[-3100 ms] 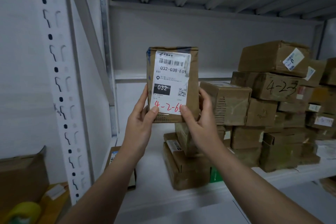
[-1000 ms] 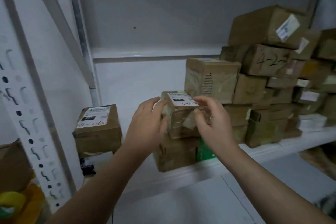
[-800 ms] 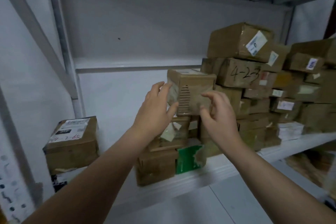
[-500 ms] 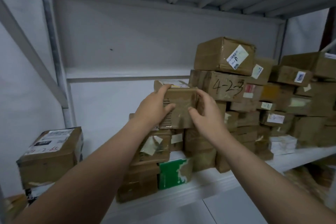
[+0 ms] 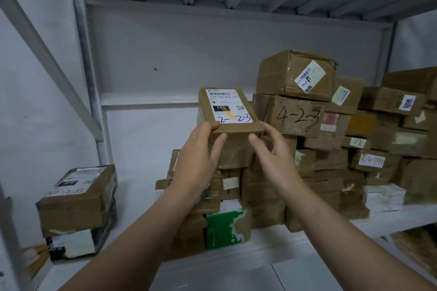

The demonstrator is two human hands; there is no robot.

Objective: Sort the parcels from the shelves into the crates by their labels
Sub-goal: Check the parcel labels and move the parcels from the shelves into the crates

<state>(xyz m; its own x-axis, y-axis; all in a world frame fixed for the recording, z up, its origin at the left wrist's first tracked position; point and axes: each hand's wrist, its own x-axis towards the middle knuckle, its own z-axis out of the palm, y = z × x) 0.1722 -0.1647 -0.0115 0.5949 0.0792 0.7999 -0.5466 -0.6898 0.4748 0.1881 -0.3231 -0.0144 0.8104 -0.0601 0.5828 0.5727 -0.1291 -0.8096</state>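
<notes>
Since half a second ago you have lifted the brown cardboard parcel (image 5: 230,125) off the top of the pile and tipped it back, so its white shipping label (image 5: 228,106) now faces you instead of the ceiling. That tilt is what makes it readable: a printed "150" on a black patch, and "2-2-3" handwritten in blue along the bottom.

Your left hand (image 5: 198,156) clamps the near left corner, thumb on the front face and fingers wrapped behind. Your right hand (image 5: 272,153) pinches the near right corner more lightly, thumb on the front and fingertips at the side. Both grips sit low, which keeps the label uncovered.

You hold the parcel in the air above the white metal shelf (image 5: 142,220), just in front of the pile of taped brown cardboard boxes (image 5: 331,149) to the right, near the one marked "4-2-3" in black (image 5: 288,113). Below it lies a green-and-white packet (image 5: 224,227). Well apart to the left sits a labelled brown box on a dark one (image 5: 78,198).

You appear to be at the reading step. No crate shows from here, so you will likely need to turn away from the shelf to find the matching one.
</notes>
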